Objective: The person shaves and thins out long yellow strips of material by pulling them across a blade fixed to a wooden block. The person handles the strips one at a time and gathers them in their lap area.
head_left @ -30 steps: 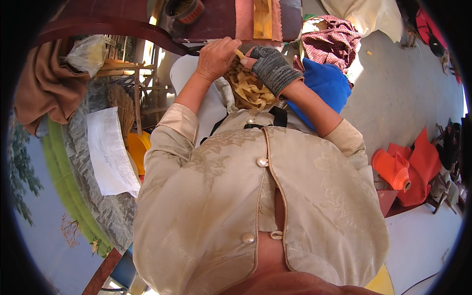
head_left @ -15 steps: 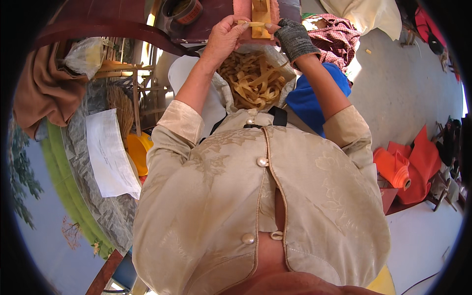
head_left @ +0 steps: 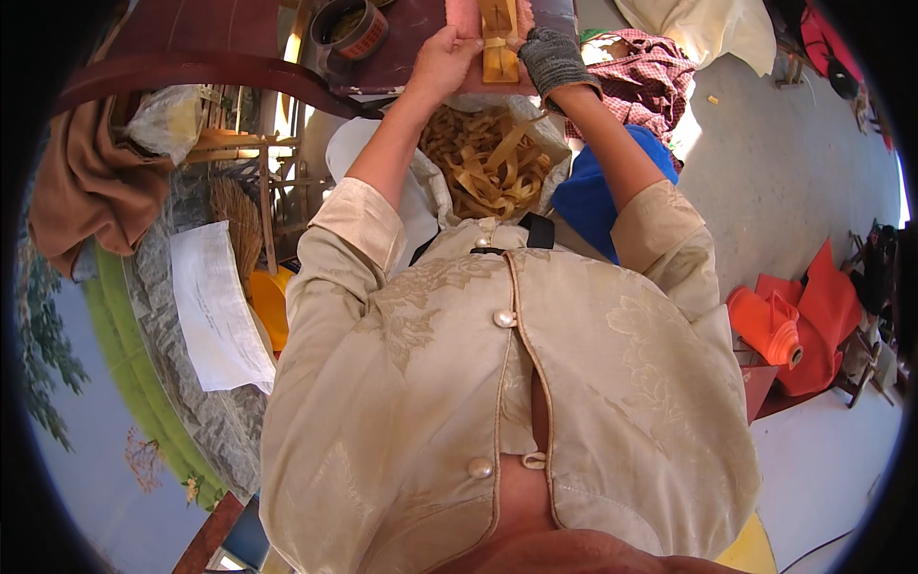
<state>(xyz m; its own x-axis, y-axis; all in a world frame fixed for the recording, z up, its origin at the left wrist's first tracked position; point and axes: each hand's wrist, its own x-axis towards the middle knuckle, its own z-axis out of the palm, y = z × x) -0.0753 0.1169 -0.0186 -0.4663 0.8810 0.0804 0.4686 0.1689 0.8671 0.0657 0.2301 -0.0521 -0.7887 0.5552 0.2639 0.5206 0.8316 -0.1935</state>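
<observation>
A narrow wooden block [head_left: 499,65] with a slot along its face lies at the front of a dark table, on a pink cloth. Across it runs a thin pale strip [head_left: 495,43] that looks like bamboo or wood. My bare left hand [head_left: 446,62] pinches the strip at the block's left side. On the other side, my right hand [head_left: 555,62], in a grey fingerless glove, has its fingers closed at the strip's right end; the fingertips are partly hidden. Below both hands, an open pale sack [head_left: 435,182] holds many curled tan strips [head_left: 492,163].
A dark red metal bowl [head_left: 356,31] stands on the table [head_left: 406,48] at the left. A checked cloth [head_left: 641,72] and blue fabric [head_left: 612,191] lie to the right of the sack. Leftward are a straw broom [head_left: 234,215] and a white cloth [head_left: 215,306].
The strip has come down onto the block's face, and my hands now sit close along its two sides. The whole view has shifted slightly.
</observation>
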